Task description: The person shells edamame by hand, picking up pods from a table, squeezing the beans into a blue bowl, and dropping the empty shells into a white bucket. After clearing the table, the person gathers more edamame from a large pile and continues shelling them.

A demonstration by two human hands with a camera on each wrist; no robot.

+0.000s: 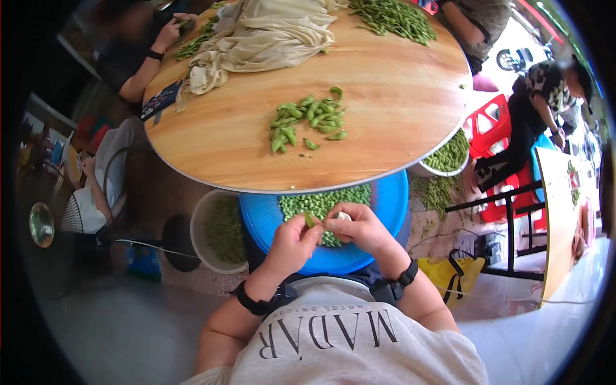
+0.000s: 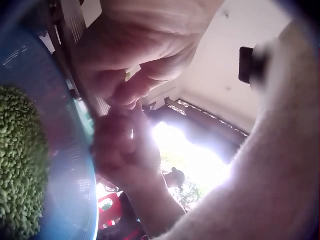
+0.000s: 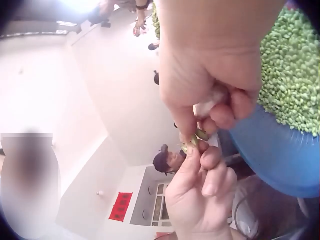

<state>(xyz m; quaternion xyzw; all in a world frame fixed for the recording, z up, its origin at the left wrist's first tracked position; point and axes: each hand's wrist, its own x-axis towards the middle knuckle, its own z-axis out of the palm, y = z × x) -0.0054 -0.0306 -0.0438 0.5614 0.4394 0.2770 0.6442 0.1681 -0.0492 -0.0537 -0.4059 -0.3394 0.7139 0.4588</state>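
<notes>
Over the blue basket (image 1: pixel 391 212), my left hand (image 1: pixel 292 247) pinches a green soybean pod (image 1: pixel 310 219) between thumb and finger. My right hand (image 1: pixel 369 231) meets it from the other side, its fingertips gripping the same pod. Close up in the right wrist view, the pod (image 3: pixel 195 142) is between both hands' fingertips. Something white (image 3: pixel 212 102) shows at the curled fingers of the right hand. Shelled green beans (image 1: pixel 327 199) cover the middle of the basket below. In the left wrist view the hands are dark and the pod is mostly hidden.
The round wooden table (image 1: pixel 385 115) stands just ahead, with a small heap of pods (image 1: pixel 311 119), a bigger heap (image 1: pixel 394 18) and a cream cloth (image 1: pixel 263 38). A white tub (image 1: pixel 199 234) is left of the basket, a pod-filled bowl (image 1: pixel 449 154) to the right. Other people are around.
</notes>
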